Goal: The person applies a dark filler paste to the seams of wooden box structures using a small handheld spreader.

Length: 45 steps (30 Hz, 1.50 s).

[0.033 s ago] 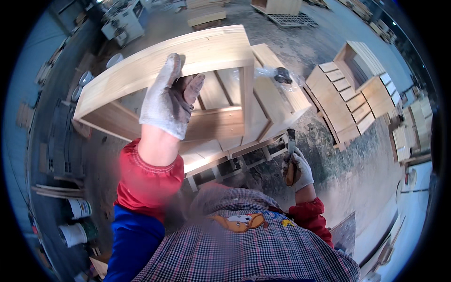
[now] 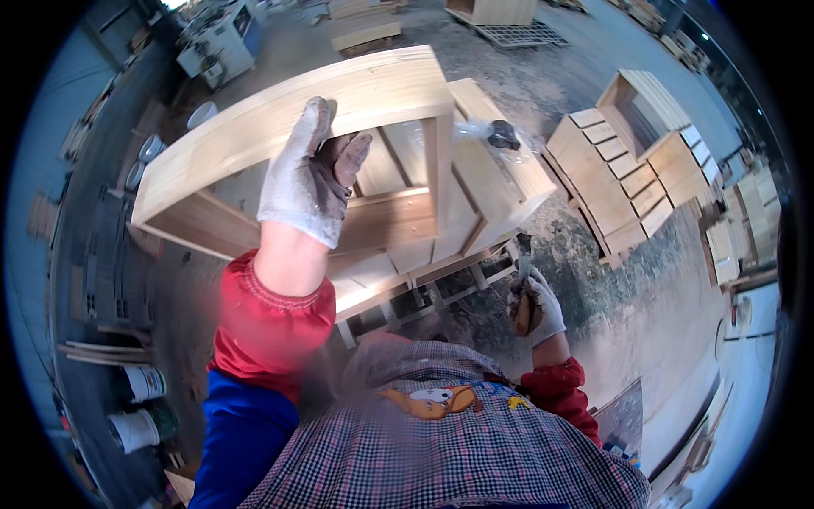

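Observation:
My left hand point(image 2: 309, 174), in a white glove with a dark-stained palm, grips the upper board of a pale wooden box frame point(image 2: 280, 110). Its thumb lies on the outer face and its fingers curl under the edge. The frame is held tilted above a larger slatted wooden piece point(image 2: 483, 191). Lower right, my gloved right hand point(image 2: 543, 310) is closed around a narrow scraper-like tool point(image 2: 525, 252) with a greyish flat part and a dark end pointing away from me. Something brown shows at its fingers; I cannot tell whether it is a handle or stained glove.
A clear plastic bag with a dark lump point(image 2: 504, 135) lies on the slatted piece, which rests on a slatted support point(image 2: 454, 297). More wooden units point(image 2: 627, 174) stand to the right. Buckets point(image 2: 140, 428) sit at the lower left; a white machine point(image 2: 219, 47) stands far left.
The view has shifted very slightly, so the background sits a little further left. Both hands keep the same hold.

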{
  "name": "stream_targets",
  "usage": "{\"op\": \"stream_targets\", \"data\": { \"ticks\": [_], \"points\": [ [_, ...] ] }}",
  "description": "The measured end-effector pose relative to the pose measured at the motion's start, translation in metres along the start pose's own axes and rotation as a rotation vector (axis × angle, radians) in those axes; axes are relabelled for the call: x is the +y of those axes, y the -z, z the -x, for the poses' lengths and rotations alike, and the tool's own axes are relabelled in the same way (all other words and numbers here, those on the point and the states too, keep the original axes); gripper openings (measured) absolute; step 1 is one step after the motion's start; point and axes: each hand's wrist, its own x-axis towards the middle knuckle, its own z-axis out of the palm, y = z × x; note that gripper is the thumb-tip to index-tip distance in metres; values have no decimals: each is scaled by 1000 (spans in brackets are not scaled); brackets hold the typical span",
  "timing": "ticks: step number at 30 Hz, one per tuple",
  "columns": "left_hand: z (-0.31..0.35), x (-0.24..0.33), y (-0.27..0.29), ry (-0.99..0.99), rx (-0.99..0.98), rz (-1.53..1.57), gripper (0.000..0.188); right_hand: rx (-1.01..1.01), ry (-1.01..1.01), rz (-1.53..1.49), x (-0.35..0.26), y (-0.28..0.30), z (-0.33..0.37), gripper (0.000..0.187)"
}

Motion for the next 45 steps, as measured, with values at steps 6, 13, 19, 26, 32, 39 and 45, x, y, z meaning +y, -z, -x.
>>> {"op": "stream_targets", "data": {
  "ticks": [6, 13, 19, 26, 32, 39, 45],
  "points": [
    [-22, -27, 7, 83, -42, -58, 38, -31, 96, 31, -11, -16, 29, 42],
    [29, 30, -8, 246, -773, -497, 35, -270, 420, 415, -42, -92, 43, 52],
    [-30, 104, 11, -1039, -593, -1986, 67, -93, 1058, 1092, -64, -189, 36, 48],
    [-53, 93, 32, -829, -554, -2177, 89, 84, 1187, 1224, -59, -226, 23, 43],
    [-71, 100, 32, -762, -578, -2128, 90, 110, 1253, 1198, -59, -231, 13, 42],
    [-77, 103, 32, -848, -606, -2127, 88, 123, 1213, 1161, -57, -241, 4, 41],
    [-82, 101, 35, -896, -652, -2088, 87, 118, 1236, 1186, -59, -242, -1, 43]
  ]
}}
